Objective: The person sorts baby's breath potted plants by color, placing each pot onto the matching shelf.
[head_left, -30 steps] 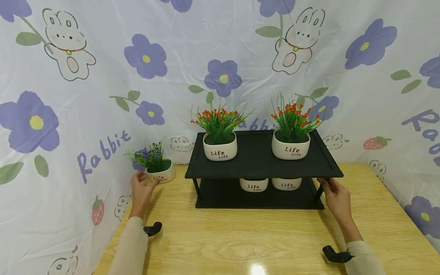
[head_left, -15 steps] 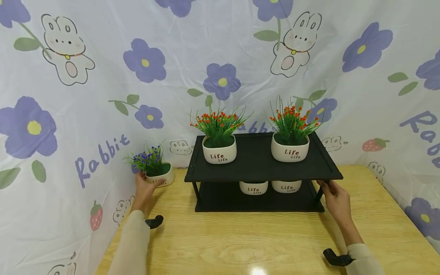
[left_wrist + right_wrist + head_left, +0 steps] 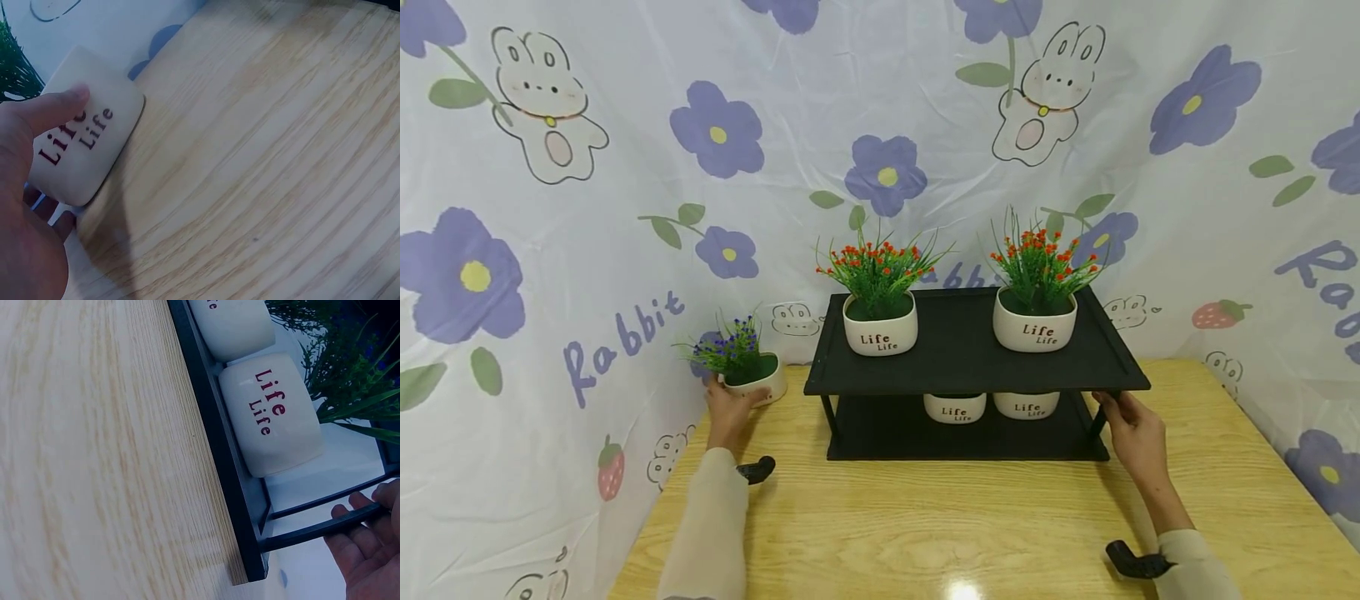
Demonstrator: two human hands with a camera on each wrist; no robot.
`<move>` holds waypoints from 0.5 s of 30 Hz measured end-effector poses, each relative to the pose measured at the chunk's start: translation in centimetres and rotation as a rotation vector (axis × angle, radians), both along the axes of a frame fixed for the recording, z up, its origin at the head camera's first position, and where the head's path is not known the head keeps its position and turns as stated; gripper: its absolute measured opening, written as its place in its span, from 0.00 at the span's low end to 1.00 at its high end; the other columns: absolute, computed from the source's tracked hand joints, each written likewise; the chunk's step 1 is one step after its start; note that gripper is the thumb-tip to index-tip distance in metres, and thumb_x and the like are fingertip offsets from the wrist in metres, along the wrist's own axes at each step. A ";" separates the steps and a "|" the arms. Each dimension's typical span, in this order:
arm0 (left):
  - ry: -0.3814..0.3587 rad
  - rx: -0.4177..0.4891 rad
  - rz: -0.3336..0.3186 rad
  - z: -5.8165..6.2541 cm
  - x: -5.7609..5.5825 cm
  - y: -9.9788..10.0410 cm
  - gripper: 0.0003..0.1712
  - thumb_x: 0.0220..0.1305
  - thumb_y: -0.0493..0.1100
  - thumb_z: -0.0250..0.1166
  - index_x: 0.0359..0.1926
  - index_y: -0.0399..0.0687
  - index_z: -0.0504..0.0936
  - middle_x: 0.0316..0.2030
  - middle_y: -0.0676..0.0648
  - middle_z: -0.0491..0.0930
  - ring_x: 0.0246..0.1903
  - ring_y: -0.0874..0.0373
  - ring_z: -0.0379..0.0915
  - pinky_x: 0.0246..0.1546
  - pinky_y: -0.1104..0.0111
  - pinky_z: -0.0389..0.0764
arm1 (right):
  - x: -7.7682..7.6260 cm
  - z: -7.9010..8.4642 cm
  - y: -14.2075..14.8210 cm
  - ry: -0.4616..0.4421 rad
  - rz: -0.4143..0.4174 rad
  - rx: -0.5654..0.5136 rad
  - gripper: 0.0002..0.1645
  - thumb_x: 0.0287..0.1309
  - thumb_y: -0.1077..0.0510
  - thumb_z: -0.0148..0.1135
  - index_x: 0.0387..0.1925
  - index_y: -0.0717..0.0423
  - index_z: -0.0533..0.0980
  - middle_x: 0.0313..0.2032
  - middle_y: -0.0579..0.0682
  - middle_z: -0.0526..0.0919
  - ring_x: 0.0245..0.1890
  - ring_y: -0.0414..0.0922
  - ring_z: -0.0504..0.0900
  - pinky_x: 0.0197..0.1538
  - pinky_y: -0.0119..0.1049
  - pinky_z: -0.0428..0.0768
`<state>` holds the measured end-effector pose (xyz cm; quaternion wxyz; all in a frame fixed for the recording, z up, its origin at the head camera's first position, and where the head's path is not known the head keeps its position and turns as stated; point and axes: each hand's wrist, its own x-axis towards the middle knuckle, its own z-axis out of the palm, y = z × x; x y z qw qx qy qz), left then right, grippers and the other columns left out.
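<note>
At the left of the head view, a white pot with blue artificial flowers stands on the wooden table beside the wall cloth. My left hand grips it, thumb across the "Life" lettering in the left wrist view and the other fingers round its far side. My right hand holds the right front post of a black two-tier shelf, just under the top board. Two white pots with red flowers, a left one and a right one, stand on the upper tier.
On the lower tier sit two more white pots, a left one and a right one; the upper board hides their tops in the head view. A printed cloth hangs behind and beside the table.
My left hand has moved in round the blue-flowered pot, and hand and pot have shifted slightly right toward the shelf. My right hand stays at the post.
</note>
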<state>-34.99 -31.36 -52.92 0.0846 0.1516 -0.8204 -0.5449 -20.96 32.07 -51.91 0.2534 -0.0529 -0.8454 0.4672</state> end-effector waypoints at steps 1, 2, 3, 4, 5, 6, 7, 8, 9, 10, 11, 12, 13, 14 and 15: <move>-0.015 -0.035 0.013 -0.1 0.0 0.1 0.70 0.66 0.49 0.76 0.86 0.44 0.29 0.82 0.27 0.33 0.82 0.29 0.38 0.83 0.39 0.49 | 0.0 0.0 0.0 0.000 -0.001 0.000 0.24 0.83 0.53 0.53 0.65 0.65 0.80 0.56 0.68 0.87 0.44 0.08 0.71 0.48 0.06 0.69; -0.029 -0.057 0.024 -0.2 0.0 0.3 0.71 0.65 0.51 0.77 0.86 0.42 0.31 0.81 0.26 0.34 0.81 0.28 0.40 0.82 0.38 0.49 | 0.0 0.0 0.0 0.001 -0.002 0.001 0.23 0.83 0.53 0.53 0.65 0.65 0.80 0.56 0.68 0.87 0.44 0.08 0.72 0.48 0.06 0.69; -0.039 -0.069 0.029 -0.3 0.0 0.3 0.71 0.64 0.52 0.77 0.86 0.42 0.32 0.81 0.26 0.34 0.80 0.27 0.41 0.81 0.37 0.50 | 0.0 0.0 0.0 0.002 -0.003 0.002 0.23 0.83 0.53 0.53 0.65 0.65 0.81 0.56 0.68 0.87 0.44 0.08 0.72 0.48 0.06 0.69; -0.046 -0.075 0.032 -0.3 0.0 0.4 0.71 0.64 0.53 0.78 0.86 0.41 0.34 0.80 0.26 0.35 0.80 0.27 0.43 0.81 0.36 0.51 | 0.0 0.0 0.0 0.003 -0.003 0.001 0.23 0.83 0.53 0.53 0.65 0.65 0.81 0.56 0.68 0.87 0.44 0.08 0.72 0.48 0.06 0.69; -0.051 -0.074 0.034 -0.4 0.0 0.5 0.71 0.63 0.54 0.78 0.86 0.41 0.34 0.79 0.26 0.35 0.79 0.27 0.43 0.81 0.36 0.52 | 0.0 0.0 0.0 0.003 -0.003 0.001 0.23 0.83 0.53 0.53 0.64 0.65 0.81 0.56 0.68 0.87 0.44 0.08 0.72 0.48 0.06 0.69; -0.050 -0.070 0.033 -0.5 0.0 0.6 0.72 0.63 0.55 0.78 0.86 0.40 0.35 0.80 0.27 0.36 0.80 0.28 0.43 0.81 0.37 0.52 | 0.0 -0.1 0.0 0.003 -0.003 0.000 0.23 0.83 0.53 0.54 0.64 0.64 0.81 0.56 0.68 0.87 0.45 0.08 0.72 0.48 0.06 0.70; -0.045 -0.049 0.028 -0.6 0.1 0.6 0.72 0.63 0.55 0.79 0.85 0.41 0.34 0.80 0.28 0.36 0.80 0.29 0.43 0.82 0.38 0.51 | 0.0 -0.1 0.0 0.003 -0.004 0.000 0.23 0.83 0.53 0.54 0.64 0.64 0.81 0.56 0.68 0.87 0.45 0.08 0.72 0.48 0.06 0.70; -0.036 -0.025 0.021 -0.7 0.1 0.7 0.72 0.63 0.54 0.79 0.85 0.42 0.33 0.81 0.29 0.36 0.81 0.30 0.42 0.82 0.39 0.51 | 0.0 -0.1 0.1 0.003 -0.003 0.000 0.23 0.83 0.53 0.54 0.64 0.64 0.81 0.56 0.68 0.87 0.45 0.08 0.72 0.48 0.06 0.70; -0.024 0.002 0.012 -0.8 0.0 0.7 0.73 0.63 0.53 0.79 0.85 0.44 0.31 0.81 0.30 0.37 0.82 0.31 0.42 0.83 0.40 0.50 | 0.0 -0.1 0.1 0.003 -0.004 0.002 0.23 0.83 0.53 0.54 0.64 0.64 0.81 0.56 0.68 0.87 0.45 0.08 0.72 0.48 0.06 0.70; -0.015 0.030 0.004 -0.8 0.0 0.8 0.73 0.63 0.51 0.80 0.84 0.46 0.29 0.82 0.31 0.37 0.82 0.33 0.42 0.84 0.42 0.49 | 0.0 -0.2 0.1 0.004 -0.003 0.001 0.23 0.83 0.53 0.54 0.64 0.64 0.81 0.56 0.68 0.87 0.45 0.08 0.72 0.48 0.06 0.70; -0.008 0.054 -0.005 -0.9 0.0 0.8 0.74 0.63 0.50 0.80 0.84 0.47 0.27 0.83 0.32 0.37 0.83 0.34 0.42 0.84 0.43 0.48 | -0.1 -0.2 0.1 0.005 -0.004 0.002 0.23 0.83 0.53 0.54 0.64 0.64 0.81 0.56 0.68 0.87 0.45 0.08 0.72 0.48 0.06 0.70; 0.000 0.081 -0.015 -1.0 0.0 0.9 0.75 0.63 0.49 0.80 0.83 0.49 0.25 0.84 0.33 0.37 0.84 0.36 0.41 0.85 0.44 0.47 | -0.1 -0.2 0.1 0.006 -0.004 0.002 0.23 0.83 0.53 0.54 0.64 0.65 0.81 0.56 0.68 0.87 0.45 0.08 0.72 0.48 0.06 0.70; 0.005 0.105 -0.023 -1.0 0.0 1.0 0.76 0.63 0.48 0.80 0.83 0.51 0.23 0.84 0.34 0.37 0.84 0.37 0.41 0.85 0.46 0.47 | -0.1 -0.2 0.1 0.007 -0.005 0.004 0.23 0.83 0.53 0.54 0.64 0.64 0.81 0.56 0.68 0.87 0.44 0.08 0.72 0.48 0.06 0.70; 0.005 0.108 -0.025 -1.1 0.0 1.0 0.77 0.63 0.48 0.80 0.83 0.52 0.21 0.85 0.34 0.37 0.84 0.38 0.41 0.85 0.46 0.47 | -0.1 -0.2 0.1 0.008 -0.006 0.003 0.23 0.83 0.53 0.54 0.64 0.64 0.81 0.56 0.68 0.87 0.44 0.08 0.72 0.48 0.06 0.69; 0.007 0.107 -0.028 -1.1 0.0 1.0 0.78 0.63 0.48 0.80 0.82 0.53 0.20 0.85 0.34 0.37 0.84 0.38 0.41 0.85 0.46 0.47 | -0.2 -0.2 0.1 0.009 -0.006 0.004 0.23 0.83 0.53 0.54 0.64 0.64 0.81 0.55 0.68 0.87 0.44 0.08 0.72 0.48 0.06 0.69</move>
